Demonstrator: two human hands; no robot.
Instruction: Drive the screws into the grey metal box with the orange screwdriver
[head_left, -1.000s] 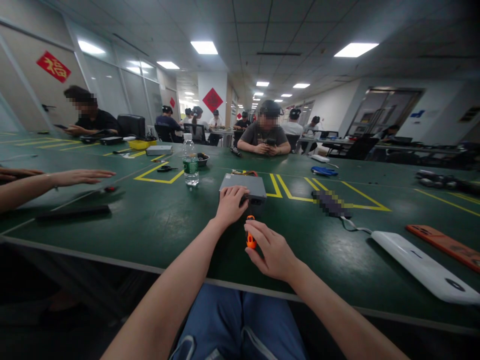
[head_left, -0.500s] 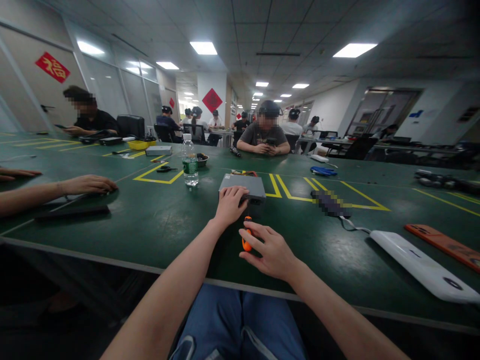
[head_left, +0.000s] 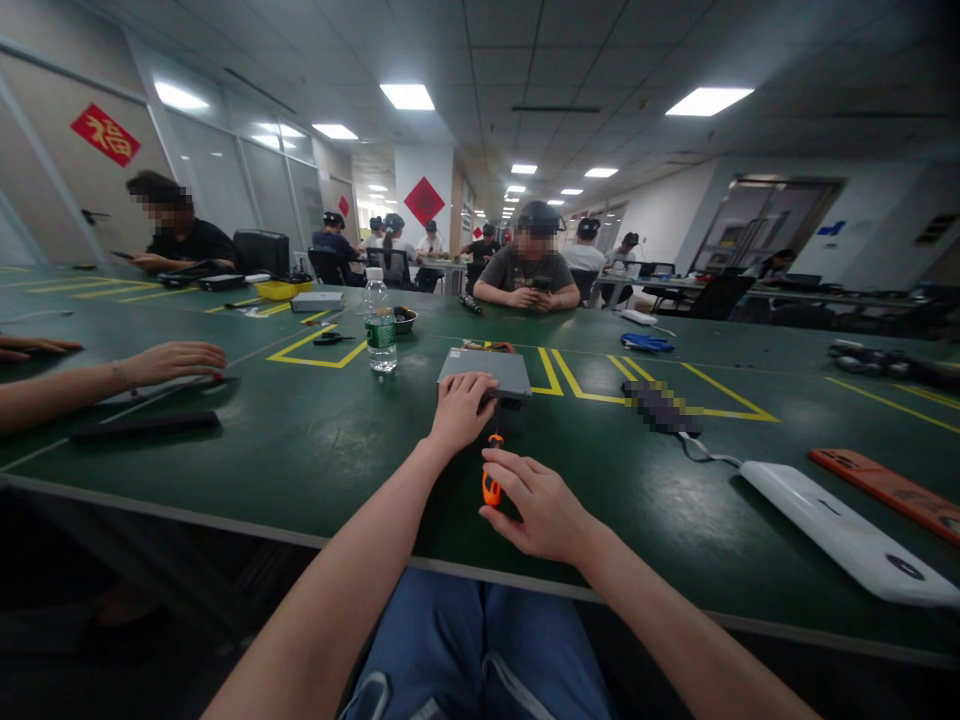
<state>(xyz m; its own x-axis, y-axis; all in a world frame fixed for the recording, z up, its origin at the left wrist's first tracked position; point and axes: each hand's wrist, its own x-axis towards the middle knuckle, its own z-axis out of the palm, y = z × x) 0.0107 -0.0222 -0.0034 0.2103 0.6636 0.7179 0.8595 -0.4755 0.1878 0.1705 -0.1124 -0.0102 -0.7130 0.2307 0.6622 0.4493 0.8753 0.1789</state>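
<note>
A grey metal box with coloured wires at its far side, which looks like a computer power supply, sits on the green table in front of me. My left hand grips its near left edge, fingers bent over the top. Below it my right hand pinches the orange handle of a screwdriver between thumb and fingers. The shaft points away from me at the near face of the power supply; its tip is too small to make out, so contact cannot be told.
A water bottle stands left of the power supply, by a small bowl. To the right lie a white power bank with a cable, an orange phone and blue gloves. Another person's hand rests at left.
My right hand's fingers have closed in and turned slightly around the screwdriver handle. My left hand and the power supply stay put. The neighbour's hand at left has lifted a little.
</note>
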